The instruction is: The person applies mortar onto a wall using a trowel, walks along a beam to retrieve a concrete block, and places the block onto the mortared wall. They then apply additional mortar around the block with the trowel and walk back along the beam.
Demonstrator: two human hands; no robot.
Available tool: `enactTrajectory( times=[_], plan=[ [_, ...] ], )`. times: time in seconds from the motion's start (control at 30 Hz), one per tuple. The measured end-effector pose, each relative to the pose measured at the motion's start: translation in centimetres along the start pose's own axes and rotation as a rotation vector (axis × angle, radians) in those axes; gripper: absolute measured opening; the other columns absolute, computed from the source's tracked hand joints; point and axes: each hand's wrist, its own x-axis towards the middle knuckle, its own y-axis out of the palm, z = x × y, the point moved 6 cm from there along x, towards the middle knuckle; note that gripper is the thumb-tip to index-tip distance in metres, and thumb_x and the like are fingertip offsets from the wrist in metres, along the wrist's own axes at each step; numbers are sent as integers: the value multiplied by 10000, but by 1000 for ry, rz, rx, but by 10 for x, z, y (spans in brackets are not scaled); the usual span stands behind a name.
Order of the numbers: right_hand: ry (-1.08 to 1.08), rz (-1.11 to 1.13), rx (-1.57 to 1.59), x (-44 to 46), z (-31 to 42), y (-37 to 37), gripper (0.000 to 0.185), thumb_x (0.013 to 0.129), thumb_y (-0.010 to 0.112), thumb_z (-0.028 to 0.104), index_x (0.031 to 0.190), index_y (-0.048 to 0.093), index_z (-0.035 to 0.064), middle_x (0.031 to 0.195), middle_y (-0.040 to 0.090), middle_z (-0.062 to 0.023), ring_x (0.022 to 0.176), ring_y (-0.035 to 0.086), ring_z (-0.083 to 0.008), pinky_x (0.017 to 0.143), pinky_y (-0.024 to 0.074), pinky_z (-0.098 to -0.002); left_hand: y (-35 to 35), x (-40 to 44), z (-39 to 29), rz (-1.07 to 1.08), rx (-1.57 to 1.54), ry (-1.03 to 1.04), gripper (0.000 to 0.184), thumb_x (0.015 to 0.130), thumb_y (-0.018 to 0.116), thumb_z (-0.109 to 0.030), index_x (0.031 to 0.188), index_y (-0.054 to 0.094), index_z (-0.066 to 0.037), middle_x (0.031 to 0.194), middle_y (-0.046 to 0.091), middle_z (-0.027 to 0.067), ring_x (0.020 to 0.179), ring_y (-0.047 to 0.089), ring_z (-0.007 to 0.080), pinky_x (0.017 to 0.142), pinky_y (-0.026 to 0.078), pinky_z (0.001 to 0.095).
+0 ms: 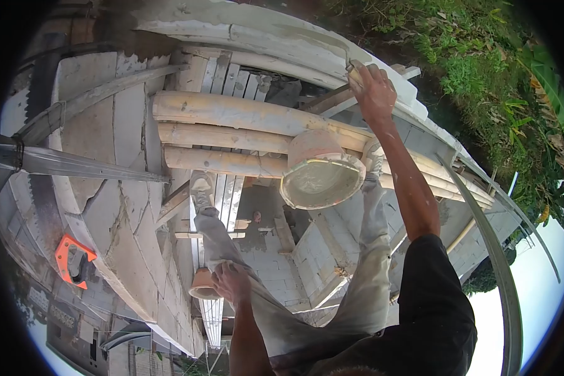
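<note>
My right hand is closed around the handle of a trowel, at the pale mortar-covered top edge of the wall. Beside my bent leg, my left hand grips the edge of a small bowl; its fingers partly cover the rim, and the bowl's inside is mostly hidden. A larger bucket with grey wet mortar in it stands by the bamboo poles, between my feet.
An orange-handled saw lies at the left by the grey block wall. Below the poles is a deep drop to block walls. A long metal bar crosses at the right. Green plants grow beyond the wall.
</note>
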Motion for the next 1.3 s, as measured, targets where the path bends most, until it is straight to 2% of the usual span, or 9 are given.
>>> enactTrajectory(
  times=[0.17, 0.27, 0.4, 0.47, 0.57, 0.73, 0.8, 0.9, 1.3],
  plan=[
    [8, 69, -8, -24, -14, 7, 395, 848, 680, 304, 1215, 585, 194, 990, 590, -51, 966, 590, -276, 817, 507, -426, -7, -5, 5, 52, -10, 1, 318, 870, 541, -295, 1098, 661, -108, 1218, 596, 53, 1164, 500, 273, 971, 390, 432],
    [300, 20, 148, -46, -27, -14, 385, 882, 645, 355, 1206, 579, 156, 1037, 608, -81, 1005, 590, -313, 818, 496, -453, -6, -3, 3, 81, 6, -18, 332, 879, 531, -308, 1125, 652, -120, 1221, 596, 46, 1166, 501, 279, 974, 392, 433],
    [515, 10, 99, -94, -94, -28, 459, 872, 655, 390, 1215, 568, 97, 913, 629, -143, 814, 623, -359, 786, 501, -436, -3, 0, 7, 71, -12, -8, 343, 886, 517, -316, 1131, 651, -116, 1230, 595, 54, 1175, 497, 283, 981, 390, 435],
    [709, 320, 440, -102, -114, -12, 441, 880, 656, 410, 1133, 593, 54, 823, 612, -85, 658, 610, -186, 559, 486, -346, -6, 4, 4, 71, -25, -15, 340, 887, 519, -313, 1130, 652, -116, 1226, 595, 57, 1174, 498, 284, 981, 391, 435],
    [1024, 571, 757, -89, -95, -20, 442, 892, 641, 431, 1125, 596, 57, 744, 553, -39, 595, 553, -104, 491, 459, -296, -8, 3, 12, 76, -36, -16, 334, 887, 522, -307, 1127, 652, -117, 1220, 597, 61, 1172, 499, 284, 980, 393, 435],
    [795, 624, 467, -45, -75, -20, 443, 883, 638, 430, 1143, 590, 74, 763, 627, -115, 676, 654, -198, 556, 526, -356, -14, 5, 15, 65, -78, -14, 322, 882, 530, -298, 1118, 656, -118, 1202, 605, 64, 1162, 505, 285, 973, 398, 431],
    [393, 424, 51, -24, -52, -27, 456, 894, 614, 441, 1199, 575, 104, 883, 683, -164, 821, 686, -328, 695, 540, -446, -13, 5, 18, 73, -76, -23, 318, 877, 536, -293, 1113, 660, -118, 1188, 613, 63, 1153, 512, 286, 968, 401, 430],
    [384, 482, 59, 0, 12, -46, 467, 900, 596, 449, 1250, 558, 141, 988, 690, -185, 952, 652, -408, 806, 512, -497, -8, 5, 22, 33, -109, -14, 317, 874, 540, -289, 1109, 663, -118, 1177, 619, 63, 1146, 518, 289, 973, 400, 432],
    [-14, 108, -196, 24, 49, -35, 371, 850, 649, 255, 1206, 561, 202, 984, 586, -56, 942, 641, -276, 735, 541, -414, -14, 6, 19, 92, -101, -40, 349, 878, 543, -302, 1134, 653, -92, 1195, 611, 74, 1179, 499, 296, 1001, 386, 445]
  ],
)
